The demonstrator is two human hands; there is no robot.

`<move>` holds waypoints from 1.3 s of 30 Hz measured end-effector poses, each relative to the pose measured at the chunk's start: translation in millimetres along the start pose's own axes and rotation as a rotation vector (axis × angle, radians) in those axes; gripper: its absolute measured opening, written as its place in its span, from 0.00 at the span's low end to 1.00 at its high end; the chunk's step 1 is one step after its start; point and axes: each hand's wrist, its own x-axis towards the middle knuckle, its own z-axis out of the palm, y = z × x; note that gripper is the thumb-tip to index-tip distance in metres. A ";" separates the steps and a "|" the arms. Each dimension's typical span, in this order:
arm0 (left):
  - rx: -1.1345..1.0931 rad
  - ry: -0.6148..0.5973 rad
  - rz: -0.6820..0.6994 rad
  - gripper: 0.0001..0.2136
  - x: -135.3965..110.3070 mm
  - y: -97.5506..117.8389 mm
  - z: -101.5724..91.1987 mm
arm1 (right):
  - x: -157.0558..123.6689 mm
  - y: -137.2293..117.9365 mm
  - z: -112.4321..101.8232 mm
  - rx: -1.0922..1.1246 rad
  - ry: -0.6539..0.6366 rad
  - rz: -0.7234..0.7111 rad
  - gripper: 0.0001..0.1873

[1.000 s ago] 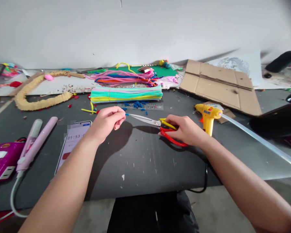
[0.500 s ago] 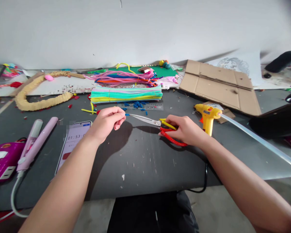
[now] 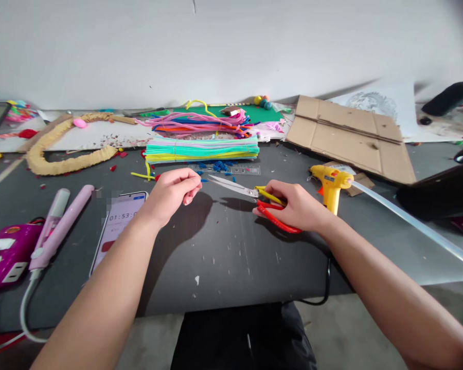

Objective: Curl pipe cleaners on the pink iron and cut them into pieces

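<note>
Between the pinched fingertips of my left hand [image 3: 175,192] is a short blue pipe cleaner [image 3: 204,180], only its tip showing. My right hand [image 3: 297,203] is wrapped round the yellow and red handles of the scissors [image 3: 237,186]. Their blades point left, slightly parted, just right of the blue tip. Behind them, cut blue pieces [image 3: 220,166] lie on and around a clear ruler [image 3: 250,170]. A bundle of turquoise, yellow and pale pipe cleaners [image 3: 200,149] lies beyond the ruler.
On the right are a yellow glue gun [image 3: 332,187] with a long glue stick and flat cardboard [image 3: 347,136]. A phone [image 3: 118,226], a pink hair straightener [image 3: 57,231] and a purple power block [image 3: 13,252] lie left. Loose pink pipe cleaners [image 3: 200,122] sit at the back.
The scissors have drawn back slightly to the right, leaving a small gap from the blue tip. My left hand stays almost where it was.
</note>
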 end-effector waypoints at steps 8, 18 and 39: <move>0.026 -0.008 0.012 0.08 -1.2 1.4 0.9 | 0.4 0.2 0.0 0.001 -0.027 -0.012 0.22; 0.038 -0.016 0.000 0.09 -1.7 2.5 1.8 | 0.4 3.1 0.2 0.006 -0.051 -0.008 0.22; 0.101 -0.022 0.049 0.08 -2.9 3.2 1.2 | -0.9 0.0 -0.2 0.043 0.006 0.013 0.23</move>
